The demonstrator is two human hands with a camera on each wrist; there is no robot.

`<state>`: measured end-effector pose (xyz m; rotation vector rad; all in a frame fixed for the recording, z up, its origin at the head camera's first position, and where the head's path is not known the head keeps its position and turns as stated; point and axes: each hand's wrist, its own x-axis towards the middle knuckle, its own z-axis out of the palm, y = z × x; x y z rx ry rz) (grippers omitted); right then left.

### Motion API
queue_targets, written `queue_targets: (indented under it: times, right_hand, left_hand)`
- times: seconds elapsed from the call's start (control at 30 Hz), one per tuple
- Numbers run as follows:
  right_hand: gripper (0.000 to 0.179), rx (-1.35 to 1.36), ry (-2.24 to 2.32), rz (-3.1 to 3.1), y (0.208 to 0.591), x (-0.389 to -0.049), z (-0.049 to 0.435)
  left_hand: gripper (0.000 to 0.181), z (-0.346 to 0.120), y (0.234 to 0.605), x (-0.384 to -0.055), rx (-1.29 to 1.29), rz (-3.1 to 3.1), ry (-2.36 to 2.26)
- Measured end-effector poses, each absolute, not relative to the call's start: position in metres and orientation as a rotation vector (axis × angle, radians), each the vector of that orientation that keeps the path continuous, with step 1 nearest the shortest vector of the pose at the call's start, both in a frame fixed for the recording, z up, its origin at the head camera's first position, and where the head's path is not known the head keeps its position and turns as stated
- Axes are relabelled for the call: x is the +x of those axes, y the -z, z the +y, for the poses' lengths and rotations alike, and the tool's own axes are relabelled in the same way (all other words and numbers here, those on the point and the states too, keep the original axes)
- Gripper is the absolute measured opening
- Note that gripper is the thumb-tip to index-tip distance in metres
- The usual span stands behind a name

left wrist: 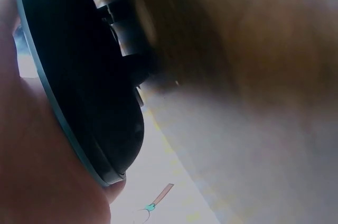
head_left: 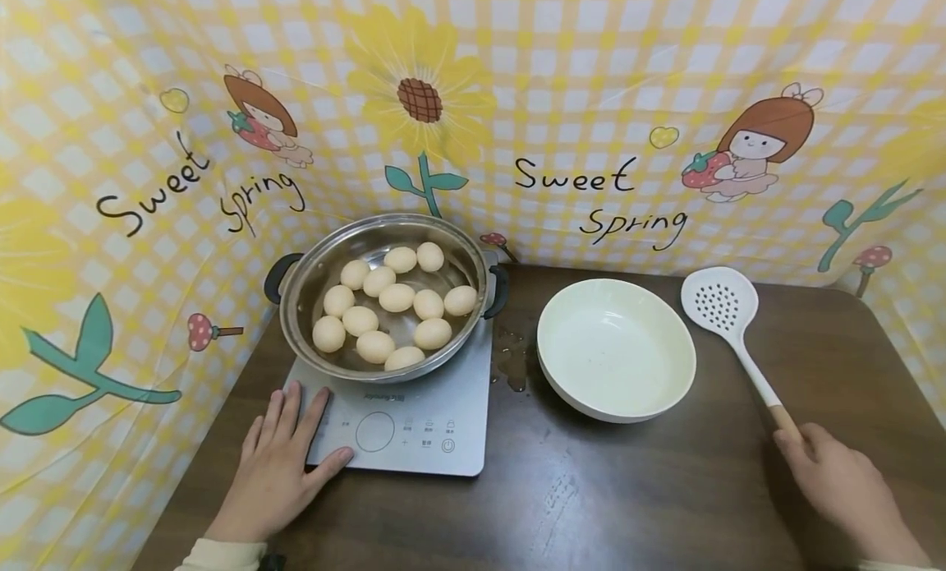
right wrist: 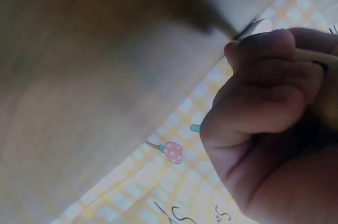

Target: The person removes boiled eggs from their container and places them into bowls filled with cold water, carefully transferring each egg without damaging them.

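The left hand (head_left: 277, 456), fingers straight, is being rested on the cooker (head_left: 424, 460) near the pot (head_left: 287, 308) of eggs (head_left: 397, 297); by the right hand (head_left: 850, 485) the skimmer (head_left: 750, 366) is being gripped, slanting lengthwise forward-left, the pot lying leftward beyond the bowl (head_left: 617, 353).

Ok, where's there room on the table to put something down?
In front of the pale bowl, between the induction cooktop and the right hand, the table is bare though smudged; another patch lies right of the perforated skimmer. The cooktop is crowded by the pot, eggs and left hand; droplets lie beside it.
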<state>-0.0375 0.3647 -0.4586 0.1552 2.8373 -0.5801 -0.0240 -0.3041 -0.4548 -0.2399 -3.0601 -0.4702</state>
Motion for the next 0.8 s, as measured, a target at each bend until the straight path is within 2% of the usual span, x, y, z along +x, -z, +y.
queue_targets:
  times: [0.13, 0.37, 0.8]
  right_hand:
    - [0.062, 0.17, 0.629, 2.825, 0.459, -0.038, 0.366]
    - [0.047, 0.114, 0.732, 2.953, 0.462, -0.04, 0.371]
    - [0.051, 0.114, 0.75, 2.912, 0.435, -0.029, 0.391]
  left_hand:
    - [0.086, -0.304, 0.455, -0.024, -0.25, -3.045, 0.469]
    - [0.086, -0.304, 0.455, -0.024, -0.252, -3.05, 0.471]
    - [0.086, -0.304, 0.454, -0.024, -0.25, -3.063, 0.476]
